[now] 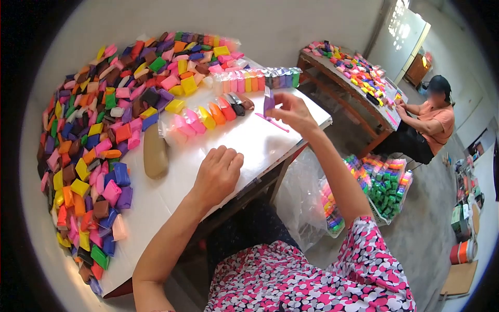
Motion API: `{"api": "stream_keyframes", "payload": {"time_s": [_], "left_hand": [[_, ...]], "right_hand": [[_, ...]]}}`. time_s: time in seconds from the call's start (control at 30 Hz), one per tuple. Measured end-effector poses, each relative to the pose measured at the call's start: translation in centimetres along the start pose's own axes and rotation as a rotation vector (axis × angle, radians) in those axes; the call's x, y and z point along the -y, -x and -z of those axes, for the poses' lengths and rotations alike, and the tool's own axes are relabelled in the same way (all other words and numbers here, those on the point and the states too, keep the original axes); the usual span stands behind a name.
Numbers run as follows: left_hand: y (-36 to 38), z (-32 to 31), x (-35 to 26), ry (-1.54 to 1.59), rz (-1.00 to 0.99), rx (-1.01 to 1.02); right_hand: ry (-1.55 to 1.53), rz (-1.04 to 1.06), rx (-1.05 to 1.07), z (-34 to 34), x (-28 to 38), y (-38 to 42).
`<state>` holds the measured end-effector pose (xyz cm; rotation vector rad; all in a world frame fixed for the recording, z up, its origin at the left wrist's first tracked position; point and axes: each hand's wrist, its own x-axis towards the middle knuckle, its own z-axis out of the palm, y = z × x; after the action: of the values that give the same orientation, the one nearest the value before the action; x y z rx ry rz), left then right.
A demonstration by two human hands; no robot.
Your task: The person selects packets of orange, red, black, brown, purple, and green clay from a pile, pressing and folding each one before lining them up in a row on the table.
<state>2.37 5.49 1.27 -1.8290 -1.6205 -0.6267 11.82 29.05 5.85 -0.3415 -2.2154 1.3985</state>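
My right hand (292, 113) pinches a small purple packet (268, 102) above the right part of the white tabletop. Pink thin sticks (274, 124) lie just under it. Curled into a loose fist, my left hand (218, 174) rests at the table's near edge; its palm is hidden, so I cannot see whether anything is in it. Between the hands and the pile lies a clear strip of packets (209, 118) running from pink through yellow, orange and red to black and brown. Behind it is a second filled strip (254, 80) with many colours.
A large heap of colourful packets (112, 138) covers the table's left and back. An olive-brown smooth block (155, 153) lies beside it. Crates of packed strips (387, 187) and a clear plastic bag (301, 197) are on the floor. Another person (429, 117) sits at a second table (358, 88).
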Motion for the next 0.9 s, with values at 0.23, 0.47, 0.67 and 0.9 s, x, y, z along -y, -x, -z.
{"api": "stream_keyframes", "payload": {"time_s": [0.23,0.47,0.67,0.9], "left_hand": [[-0.4,-0.9,0.2,0.168,0.152,0.011],[-0.5,-1.2,0.3,0.206,0.202,0.079],[-0.5,-1.2,0.3,0.215,0.216,0.116],[-0.5,-1.4,0.4,0.222,0.223,0.144]], "right_hand": [[0.285,0.087,0.086,0.4,-6.3,-9.9],[0.285,0.088,0.258,-0.2,-7.5,-11.7],[0.361,0.117,0.248,-0.9,-7.0,-11.0],[0.316,0.090,0.208,-1.0,-7.2,-10.3]]}}
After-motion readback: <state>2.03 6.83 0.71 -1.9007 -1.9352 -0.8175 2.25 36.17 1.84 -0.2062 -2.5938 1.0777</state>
